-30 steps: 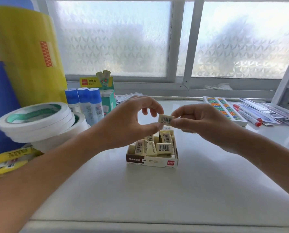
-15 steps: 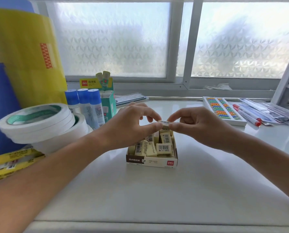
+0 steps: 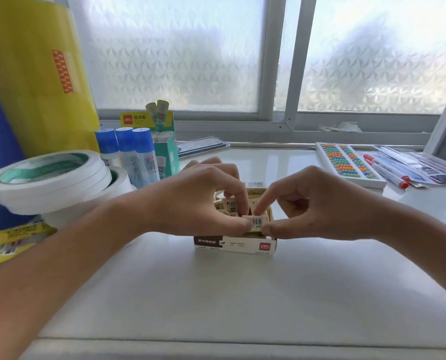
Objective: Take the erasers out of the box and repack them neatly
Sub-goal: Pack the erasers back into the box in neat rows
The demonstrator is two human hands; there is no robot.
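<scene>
On a white tabletop (image 3: 216, 294) sits a small open cardboard box (image 3: 236, 245) of jumbled cream erasers (image 3: 229, 203) with barcode labels. Above its front edge, the left hand (image 3: 203, 198) and right hand (image 3: 313, 203) each pinch 1 end of a single eraser (image 3: 255, 222). It looks light, slightly soft and grippy, best held by its short ends.

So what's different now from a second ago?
Both hands, left hand and right hand, lowered the eraser they pinch together from above the box down to its front edge. Their grip on it is unchanged. The box and tape rolls stayed put.
</scene>
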